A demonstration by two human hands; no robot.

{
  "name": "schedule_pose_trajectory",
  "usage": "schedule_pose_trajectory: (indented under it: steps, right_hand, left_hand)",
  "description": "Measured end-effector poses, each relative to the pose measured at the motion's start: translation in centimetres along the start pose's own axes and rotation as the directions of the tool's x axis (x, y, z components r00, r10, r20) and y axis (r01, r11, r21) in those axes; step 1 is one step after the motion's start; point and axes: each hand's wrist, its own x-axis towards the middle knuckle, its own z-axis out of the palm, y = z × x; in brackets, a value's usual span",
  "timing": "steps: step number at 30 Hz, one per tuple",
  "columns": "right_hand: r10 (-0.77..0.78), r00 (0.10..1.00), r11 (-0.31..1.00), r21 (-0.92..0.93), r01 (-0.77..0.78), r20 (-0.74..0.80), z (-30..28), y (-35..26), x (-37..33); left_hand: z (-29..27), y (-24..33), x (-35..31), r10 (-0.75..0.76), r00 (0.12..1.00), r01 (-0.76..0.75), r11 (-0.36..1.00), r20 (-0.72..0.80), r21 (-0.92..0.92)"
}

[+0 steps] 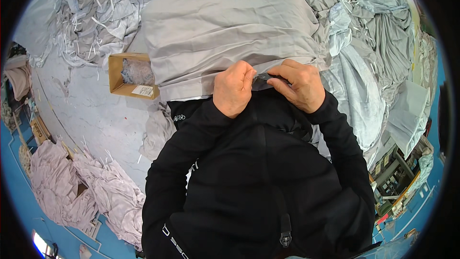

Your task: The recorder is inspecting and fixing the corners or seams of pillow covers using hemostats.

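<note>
A broad piece of light grey cloth (230,17) spreads out before me, with gathers running along its near part. My left hand (234,88) is closed in a fist on the near edge of this cloth, thumb toward the right. Just to its right, my right hand (301,85) pinches a small dark, narrow tool (262,76) between thumb and fingers, its tip close to the left thumb. Fingers cover most of the tool, so its exact kind cannot be made out. Both hands are near my body, at the cloth's front edge.
An open cardboard box (117,76) with clear plastic-like contents stands at the cloth's left. Heaped grey cloths with white ties (100,14) lie at the far left. More cloth (357,96) is piled on the right, and pinkish-grey cloth (57,182) at the lower left.
</note>
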Motion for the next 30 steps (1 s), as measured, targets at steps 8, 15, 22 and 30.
schedule_pose_trajectory:
  steps: [8,15,22,30]
  right_hand:
    - [-0.006,1.0,1.0,-0.02,0.006,0.008,0.33,-0.03,0.17]
    - [0.006,1.0,0.999,-0.035,-0.005,0.02,0.42,0.18,0.13]
    - [0.002,1.0,1.0,-0.029,-0.002,0.027,0.31,0.12,0.21]
    - [-0.036,0.995,0.996,-0.075,0.043,0.093,0.5,0.01,0.55]
  left_hand:
    - [-0.06,0.16,0.01,0.056,0.998,-0.056,0.998,0.012,0.041]
    - [0.0,-0.03,0.11,0.05,0.999,-0.05,0.998,0.02,0.037]
    - [-0.13,-0.11,0.1,-0.004,1.0,0.003,1.0,0.025,0.018]
    - [-0.13,-0.2,0.21,0.035,0.999,-0.035,0.999,0.033,0.024]
